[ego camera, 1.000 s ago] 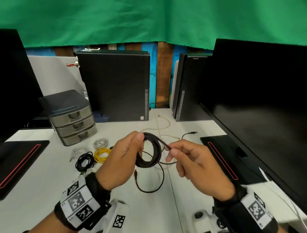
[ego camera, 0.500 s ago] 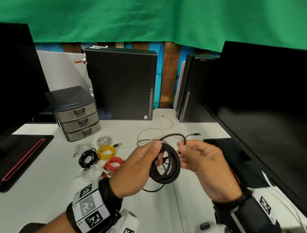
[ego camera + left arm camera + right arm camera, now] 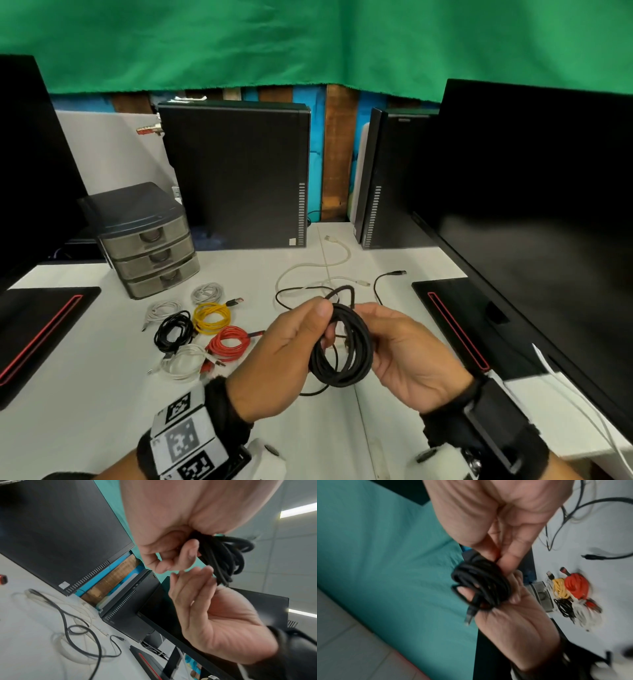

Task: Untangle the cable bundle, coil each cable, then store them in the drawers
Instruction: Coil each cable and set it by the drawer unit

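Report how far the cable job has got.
Done: six coils lie by the drawer unit, among them yellow and red. In hand: the left hand and right hand hold a black coil. Left: a white cable and a thin black cable lie loose; the drawers look shut.

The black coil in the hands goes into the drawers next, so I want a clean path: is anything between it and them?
The black coil hangs above the table; coiled cables lie beneath that path. All three drawers look closed.
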Action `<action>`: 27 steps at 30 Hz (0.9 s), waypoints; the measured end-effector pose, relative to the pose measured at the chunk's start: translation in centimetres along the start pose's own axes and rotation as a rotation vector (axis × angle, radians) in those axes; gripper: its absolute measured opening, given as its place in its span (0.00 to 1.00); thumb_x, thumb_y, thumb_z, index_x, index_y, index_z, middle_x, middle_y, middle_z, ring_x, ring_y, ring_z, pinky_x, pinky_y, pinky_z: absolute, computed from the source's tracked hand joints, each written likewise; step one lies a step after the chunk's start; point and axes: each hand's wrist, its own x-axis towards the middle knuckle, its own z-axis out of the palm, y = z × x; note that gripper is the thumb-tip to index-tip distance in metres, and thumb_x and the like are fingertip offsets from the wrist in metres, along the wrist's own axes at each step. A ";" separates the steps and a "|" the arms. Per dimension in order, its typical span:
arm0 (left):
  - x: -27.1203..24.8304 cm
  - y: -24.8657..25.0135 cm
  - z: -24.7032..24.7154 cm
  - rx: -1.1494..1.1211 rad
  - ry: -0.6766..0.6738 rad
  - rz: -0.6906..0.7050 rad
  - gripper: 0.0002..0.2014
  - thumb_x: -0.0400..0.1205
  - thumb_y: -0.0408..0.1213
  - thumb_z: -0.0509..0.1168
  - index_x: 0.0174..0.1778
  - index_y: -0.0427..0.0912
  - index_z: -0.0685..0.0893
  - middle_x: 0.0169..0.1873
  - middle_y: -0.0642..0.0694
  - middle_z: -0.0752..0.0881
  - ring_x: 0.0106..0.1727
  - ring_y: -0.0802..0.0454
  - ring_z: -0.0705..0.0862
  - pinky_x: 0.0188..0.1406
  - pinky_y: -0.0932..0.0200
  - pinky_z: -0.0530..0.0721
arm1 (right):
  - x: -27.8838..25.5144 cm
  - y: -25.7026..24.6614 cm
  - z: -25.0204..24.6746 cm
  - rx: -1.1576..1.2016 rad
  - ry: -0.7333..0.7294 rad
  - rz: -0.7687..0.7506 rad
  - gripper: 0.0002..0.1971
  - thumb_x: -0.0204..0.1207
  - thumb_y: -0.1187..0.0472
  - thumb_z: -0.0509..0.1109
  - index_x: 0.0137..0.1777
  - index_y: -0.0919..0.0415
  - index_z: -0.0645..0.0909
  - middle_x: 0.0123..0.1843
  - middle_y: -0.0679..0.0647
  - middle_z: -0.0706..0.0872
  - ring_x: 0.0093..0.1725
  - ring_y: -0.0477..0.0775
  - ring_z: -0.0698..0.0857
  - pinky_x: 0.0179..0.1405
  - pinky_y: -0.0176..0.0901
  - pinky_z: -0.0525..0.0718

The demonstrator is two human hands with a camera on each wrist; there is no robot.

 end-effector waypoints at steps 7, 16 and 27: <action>0.5 0.3 -1.0 0.468 0.217 0.223 0.15 0.86 0.60 0.49 0.38 0.65 0.75 0.28 0.59 0.79 0.28 0.56 0.76 0.31 0.60 0.75 | -0.8 0.9 0.6 -0.044 -0.223 0.030 0.12 0.79 0.61 0.66 0.56 0.67 0.86 0.51 0.63 0.89 0.54 0.58 0.88 0.58 0.57 0.85; 0.8 -1.2 -1.8 0.714 0.394 0.237 0.16 0.88 0.60 0.46 0.36 0.62 0.66 0.23 0.56 0.74 0.25 0.53 0.73 0.26 0.51 0.72 | -1.5 1.9 1.4 -0.596 0.113 -0.357 0.21 0.72 0.37 0.70 0.50 0.55 0.83 0.43 0.57 0.89 0.42 0.53 0.89 0.34 0.44 0.85; 1.5 -0.9 -2.2 0.646 0.472 0.239 0.19 0.88 0.60 0.46 0.37 0.53 0.68 0.23 0.53 0.73 0.26 0.51 0.72 0.26 0.48 0.72 | -2.8 3.7 2.7 -0.494 -0.187 -0.130 0.12 0.69 0.50 0.78 0.33 0.58 0.86 0.26 0.55 0.83 0.23 0.50 0.77 0.21 0.38 0.70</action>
